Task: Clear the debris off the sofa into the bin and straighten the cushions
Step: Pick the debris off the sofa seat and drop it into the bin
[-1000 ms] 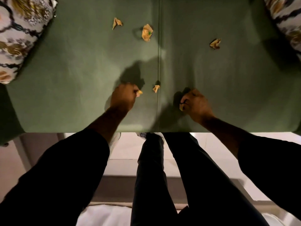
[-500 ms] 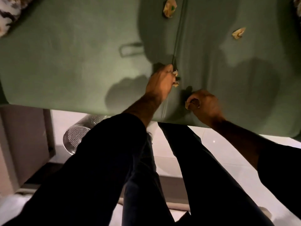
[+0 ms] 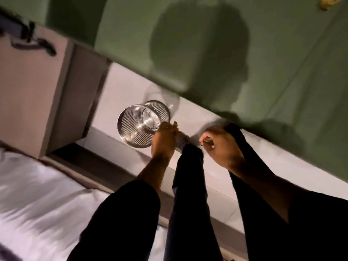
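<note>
A silver mesh bin (image 3: pixel 140 123) stands on the pale floor beside the green sofa (image 3: pixel 244 53). My left hand (image 3: pixel 164 137) is closed at the bin's right rim, with a bit of yellow paper scrap (image 3: pixel 175 123) showing at the fingertips. My right hand (image 3: pixel 220 147) is a closed fist to the right of it, below the sofa's front edge, with a paper scrap (image 3: pixel 207 141) pinched inside. One more yellow scrap (image 3: pixel 328 1) lies on the sofa seat at the top right. No cushions are in view.
A beige bedside unit (image 3: pixel 33 87) with a dark cable (image 3: pixel 28 40) on top stands left of the bin. White bedding (image 3: pixel 37 194) fills the lower left. My dark trouser legs (image 3: pixel 190 194) stand between the bed frame and the sofa.
The view swung left and down from the sofa seat to the bin. Both hands left the seat with their scraps and moved over the floor, the left hand reaching the bin's rim.
</note>
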Available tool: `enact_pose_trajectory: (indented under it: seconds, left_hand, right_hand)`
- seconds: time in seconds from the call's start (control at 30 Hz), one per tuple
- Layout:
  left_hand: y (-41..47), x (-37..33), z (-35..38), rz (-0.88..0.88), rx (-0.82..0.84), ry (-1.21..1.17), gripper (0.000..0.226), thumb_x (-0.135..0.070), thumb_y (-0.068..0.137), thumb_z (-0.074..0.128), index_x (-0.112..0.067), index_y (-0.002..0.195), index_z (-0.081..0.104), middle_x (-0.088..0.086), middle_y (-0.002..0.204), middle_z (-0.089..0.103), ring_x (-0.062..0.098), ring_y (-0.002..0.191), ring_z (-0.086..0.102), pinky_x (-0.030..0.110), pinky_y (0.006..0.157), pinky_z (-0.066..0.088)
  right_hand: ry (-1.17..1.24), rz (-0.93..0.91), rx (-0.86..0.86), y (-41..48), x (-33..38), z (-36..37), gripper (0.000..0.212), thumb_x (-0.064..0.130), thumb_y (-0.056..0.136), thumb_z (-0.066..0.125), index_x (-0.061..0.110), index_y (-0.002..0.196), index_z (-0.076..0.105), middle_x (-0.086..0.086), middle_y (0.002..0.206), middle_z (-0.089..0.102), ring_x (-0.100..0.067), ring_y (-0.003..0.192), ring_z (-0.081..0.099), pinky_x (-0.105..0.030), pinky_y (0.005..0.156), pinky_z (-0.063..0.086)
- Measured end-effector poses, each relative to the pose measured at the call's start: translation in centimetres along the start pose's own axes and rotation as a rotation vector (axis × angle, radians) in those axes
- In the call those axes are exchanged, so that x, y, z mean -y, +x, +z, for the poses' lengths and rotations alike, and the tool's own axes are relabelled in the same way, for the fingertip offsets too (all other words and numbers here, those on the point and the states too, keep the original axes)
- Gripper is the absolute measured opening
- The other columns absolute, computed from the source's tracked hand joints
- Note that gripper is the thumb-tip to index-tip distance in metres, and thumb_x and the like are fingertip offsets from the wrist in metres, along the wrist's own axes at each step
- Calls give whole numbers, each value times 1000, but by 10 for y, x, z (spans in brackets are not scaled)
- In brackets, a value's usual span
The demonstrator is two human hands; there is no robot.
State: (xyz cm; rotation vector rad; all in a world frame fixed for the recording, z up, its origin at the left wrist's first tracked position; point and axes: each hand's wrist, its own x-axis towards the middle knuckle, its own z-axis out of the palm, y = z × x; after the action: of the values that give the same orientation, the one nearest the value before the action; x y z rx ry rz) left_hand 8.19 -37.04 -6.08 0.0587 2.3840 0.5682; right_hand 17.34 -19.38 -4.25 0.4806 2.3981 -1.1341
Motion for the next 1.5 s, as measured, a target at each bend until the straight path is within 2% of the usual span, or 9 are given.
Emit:
enact_pose_trajectory:
  seconds: [0.13,0.3,0.5,0.77,0.93,1.13,1.23,1.37,1.5]
  left_hand:
    - [0,79,-31,-187,-139,-26,20,-16,89,65,-18,101,81,7,114,76,32,104,69,33,86,52]
    - [5,125,-41,-426,-305,-258,18,-20,83,70,-22,96,82,13,99,79,36,93,72,36,81,59]
    - [17,145,-32,-668,-333,-570,29,-19,80,75,-25,108,79,8,105,80,30,96,75,39,88,61]
    - [59,130,-39,-783,-360,-1058,19,-7,87,71,-3,106,74,18,91,74,27,74,68,51,79,63]
    - [71,110,-44,-714,74,-1408,47,-23,108,22,-11,152,32,14,156,42,34,142,43,41,109,41]
    - [42,74,-19,-844,-27,-1148,43,-19,109,25,-11,151,33,11,157,42,28,143,43,36,115,37]
    - [29,35,-1,-719,-136,-665,41,-6,106,36,2,146,39,21,151,47,31,141,43,30,118,24]
    - [27,-41,11,-222,-395,-350,33,-3,89,51,1,117,66,23,121,67,34,112,62,29,95,49]
    - [50,-147,19,409,-436,-174,32,3,84,49,-5,106,71,14,115,67,26,110,63,40,102,49]
  right_hand:
    - [83,-55,32,25,70,62,12,13,80,68,17,92,71,-3,95,69,-21,87,68,-36,79,55]
    - [370,249,23,61,123,113,35,22,79,75,16,113,67,0,101,77,-14,94,73,-22,85,51]
    - [494,457,114,80,132,126,73,39,74,84,22,135,48,-1,125,70,-22,108,70,-40,96,56]
    - [547,554,150,54,49,98,20,21,89,74,18,107,65,-14,117,72,-27,87,72,-39,76,62]
    - [461,614,151,23,-21,65,12,15,93,67,13,104,68,-20,112,73,-30,80,69,-47,82,58]
    - [498,682,157,-11,-84,-6,14,19,96,62,28,88,70,-7,102,76,-22,83,74,-36,75,57]
    - [556,674,19,-25,-106,-51,20,14,96,62,28,87,72,-5,94,76,-16,74,72,-30,66,55]
    - [611,588,-252,-41,-126,-125,39,-9,93,56,27,89,71,3,74,74,-15,69,64,-26,65,50]
    - [364,496,-574,-43,-153,-221,39,8,89,69,41,107,58,12,87,71,-4,72,68,-20,71,53]
